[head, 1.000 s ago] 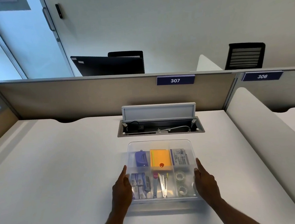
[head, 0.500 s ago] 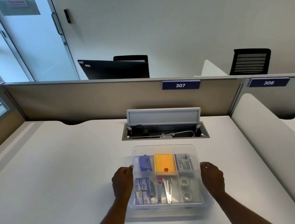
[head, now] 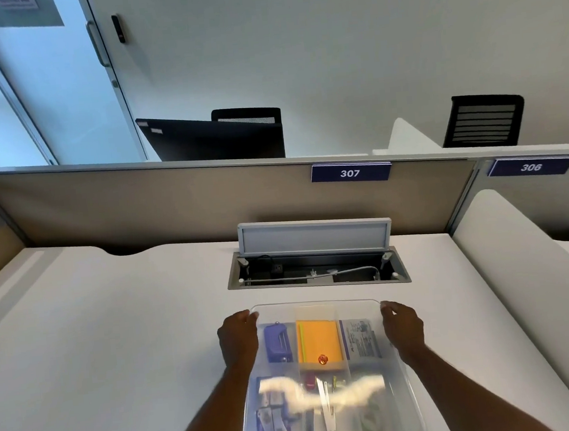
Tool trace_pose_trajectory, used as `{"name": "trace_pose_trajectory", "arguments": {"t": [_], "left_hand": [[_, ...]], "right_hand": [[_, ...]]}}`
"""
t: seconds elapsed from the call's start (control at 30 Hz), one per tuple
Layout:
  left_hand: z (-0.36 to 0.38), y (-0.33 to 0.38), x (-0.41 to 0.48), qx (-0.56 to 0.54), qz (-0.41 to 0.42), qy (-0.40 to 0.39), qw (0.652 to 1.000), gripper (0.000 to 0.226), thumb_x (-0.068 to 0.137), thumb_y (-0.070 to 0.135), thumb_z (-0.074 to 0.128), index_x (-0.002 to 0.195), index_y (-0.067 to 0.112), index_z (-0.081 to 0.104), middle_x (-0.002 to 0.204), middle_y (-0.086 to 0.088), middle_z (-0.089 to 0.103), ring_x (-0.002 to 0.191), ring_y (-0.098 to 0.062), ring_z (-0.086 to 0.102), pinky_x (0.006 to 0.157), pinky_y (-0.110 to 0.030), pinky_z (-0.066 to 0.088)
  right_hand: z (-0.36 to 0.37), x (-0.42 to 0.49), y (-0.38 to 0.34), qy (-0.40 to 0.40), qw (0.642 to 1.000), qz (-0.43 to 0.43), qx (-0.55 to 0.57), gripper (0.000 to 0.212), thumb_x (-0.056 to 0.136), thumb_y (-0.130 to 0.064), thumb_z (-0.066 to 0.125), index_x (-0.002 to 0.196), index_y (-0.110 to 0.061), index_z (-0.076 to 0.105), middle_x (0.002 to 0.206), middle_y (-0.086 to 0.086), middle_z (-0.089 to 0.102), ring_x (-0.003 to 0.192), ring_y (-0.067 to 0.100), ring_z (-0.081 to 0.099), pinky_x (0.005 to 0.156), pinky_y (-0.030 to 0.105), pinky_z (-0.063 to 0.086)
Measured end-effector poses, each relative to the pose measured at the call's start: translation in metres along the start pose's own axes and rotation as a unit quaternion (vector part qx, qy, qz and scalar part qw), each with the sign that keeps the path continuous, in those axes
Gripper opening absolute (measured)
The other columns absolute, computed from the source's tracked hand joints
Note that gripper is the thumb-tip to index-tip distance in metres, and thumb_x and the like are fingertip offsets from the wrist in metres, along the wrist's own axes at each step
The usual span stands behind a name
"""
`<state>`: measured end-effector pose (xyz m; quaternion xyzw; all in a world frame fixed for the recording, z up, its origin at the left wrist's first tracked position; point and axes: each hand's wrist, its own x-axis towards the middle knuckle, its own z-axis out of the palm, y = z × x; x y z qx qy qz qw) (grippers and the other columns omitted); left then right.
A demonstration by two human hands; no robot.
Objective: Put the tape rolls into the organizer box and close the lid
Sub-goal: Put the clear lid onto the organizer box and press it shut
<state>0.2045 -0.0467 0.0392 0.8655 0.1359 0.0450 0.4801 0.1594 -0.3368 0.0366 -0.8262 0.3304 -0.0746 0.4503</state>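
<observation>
The clear plastic organizer box [head: 328,376] sits low in the centre of the frame on the white surface [head: 99,352], its near edge cut off by the bottom border. A clear lid [head: 401,408] lies over it. A bright smear of glare runs across the lower compartments, so the tape rolls, which would be at the lower right of the box, cannot be made out; only blurred pale shapes show there. Sharper through the lid are a purple hole punch [head: 277,343] at the upper left, an orange pad [head: 318,341] in the middle and a printed packet [head: 361,339] at the upper right.

The left hand [head: 239,339] curls its grip over the box's upper-left corner, fingers bent onto the rim; the right hand [head: 403,327] does the same at the upper-right corner. Both press on the lid's edge.

Half a second ago the hands sat midway down the box's sides; now they are at its far corners, and the box lies lower and larger in the frame. Above it the open cable tray [head: 317,271] is sunk in the surface.
</observation>
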Motion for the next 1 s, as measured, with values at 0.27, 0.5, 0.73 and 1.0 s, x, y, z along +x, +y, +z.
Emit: {"name": "trace_pose_trajectory", "arguments": {"t": [0.27, 0.5, 0.73, 1.0], "left_hand": [[0.012, -0.004, 0.013, -0.053, -0.027, 0.05, 0.997, 0.029, 0.087, 0.023, 0.064, 0.073, -0.001, 0.072, 0.071, -0.015, 0.072, 0.059, -0.021, 0.059, 0.072, -0.03, 0.05], [0.017, -0.014, 0.018, -0.058, -0.03, 0.057, 0.996, 0.029, 0.086, 0.026, 0.066, 0.071, 0.002, 0.073, 0.067, -0.014, 0.073, 0.055, -0.02, 0.06, 0.07, -0.027, 0.049], [0.017, -0.01, 0.013, -0.045, 0.004, 0.055, 0.997, 0.029, 0.089, 0.026, 0.061, 0.077, 0.002, 0.071, 0.079, -0.018, 0.074, 0.069, -0.027, 0.067, 0.08, -0.039, 0.057], [0.0, 0.015, 0.0, 0.142, 0.149, -0.05, 0.977, 0.064, 0.094, 0.048, 0.041, 0.146, 0.013, 0.028, 0.154, -0.008, 0.032, 0.143, -0.024, 0.028, 0.115, -0.037, 0.029]], "right_hand": [[0.015, 0.023, 0.007, -0.01, 0.999, -0.005, 0.05, 0.028, 0.094, -0.03, 0.054, 0.078, -0.016, 0.072, 0.089, 0.006, 0.075, 0.088, 0.029, 0.067, 0.084, 0.038, 0.05], [0.021, 0.025, 0.016, 0.0, 0.996, -0.007, 0.094, 0.038, 0.093, -0.03, 0.054, 0.077, 0.004, 0.063, 0.07, 0.014, 0.068, 0.066, 0.027, 0.065, 0.061, 0.03, 0.045], [0.013, 0.015, 0.008, 0.016, 0.996, -0.078, -0.038, 0.034, 0.098, -0.029, 0.047, 0.102, -0.004, 0.07, 0.102, 0.014, 0.073, 0.084, 0.025, 0.065, 0.079, 0.03, 0.05], [0.012, -0.02, -0.017, -0.016, 0.902, -0.228, -0.367, 0.08, 0.089, -0.067, 0.02, 0.149, -0.014, 0.022, 0.156, 0.01, 0.028, 0.144, 0.029, 0.027, 0.116, 0.041, 0.026]]}}
